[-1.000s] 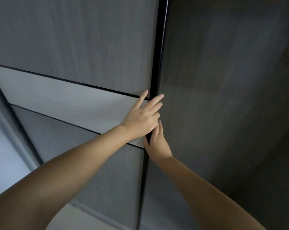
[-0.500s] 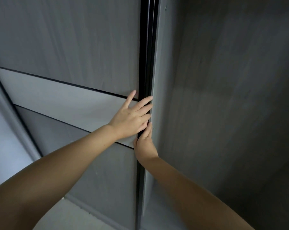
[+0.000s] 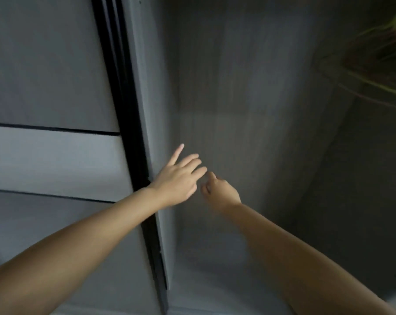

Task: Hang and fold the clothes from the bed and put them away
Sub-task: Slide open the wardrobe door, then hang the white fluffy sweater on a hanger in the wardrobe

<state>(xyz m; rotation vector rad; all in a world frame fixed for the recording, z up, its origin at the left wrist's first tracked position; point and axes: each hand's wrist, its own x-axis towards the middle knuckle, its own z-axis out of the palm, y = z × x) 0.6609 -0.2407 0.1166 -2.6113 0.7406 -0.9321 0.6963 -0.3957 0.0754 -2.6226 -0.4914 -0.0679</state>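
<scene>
Here my left hand (image 3: 177, 180) spreads wide, fingers straight, over the edge of the sliding wardrobe door (image 3: 53, 87) on the left. Just right of it, my right hand (image 3: 219, 189) curls loosely, holding nothing. Blurred hangers (image 3: 379, 53) show far right; no clothes visible.

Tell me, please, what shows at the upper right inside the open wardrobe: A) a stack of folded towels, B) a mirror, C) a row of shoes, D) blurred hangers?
D: thin, blurred hangers show at the upper right, inside the dark wardrobe, above and to the right of the two hands, which hold nothing.
</scene>
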